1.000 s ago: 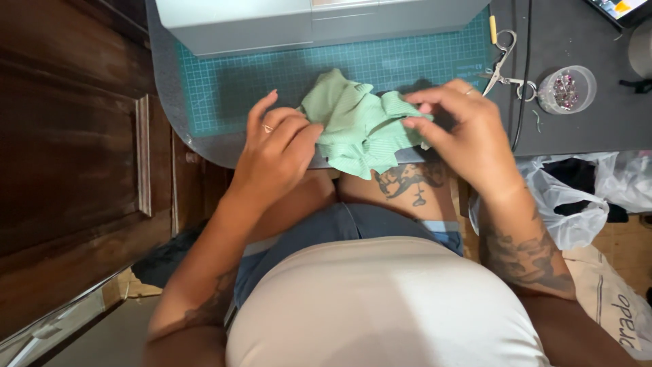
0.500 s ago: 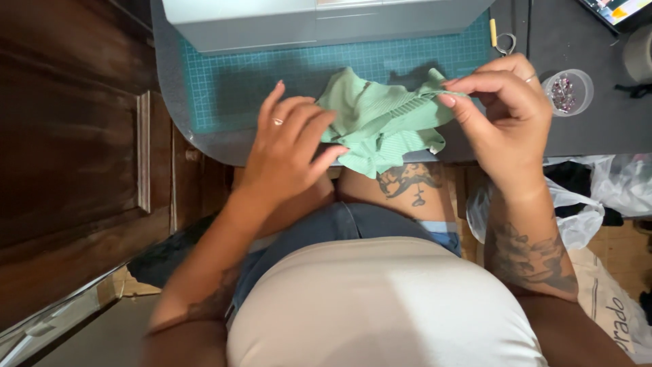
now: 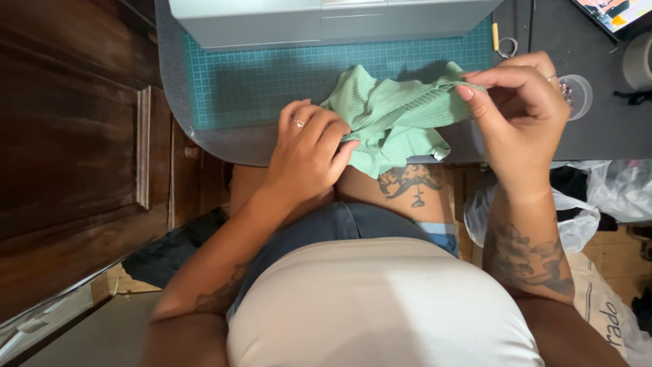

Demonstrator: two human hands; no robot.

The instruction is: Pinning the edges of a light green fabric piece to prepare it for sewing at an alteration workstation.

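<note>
At the near edge of the table (image 3: 224, 146), a bunched piece of mint-green ribbed fabric (image 3: 390, 115) lies partly on the teal cutting mat (image 3: 272, 81) and partly hanging over the edge. Her right hand (image 3: 523, 112) pinches the cloth's upper right edge between thumb and forefinger, lifted off the mat. Her left hand (image 3: 309, 146) pinches the lower left part, fingers curled. Between the two grips the cloth runs left to right.

Home sewing corner: cutting mat (image 3: 272, 81), scissors (image 3: 504, 42).
</note>
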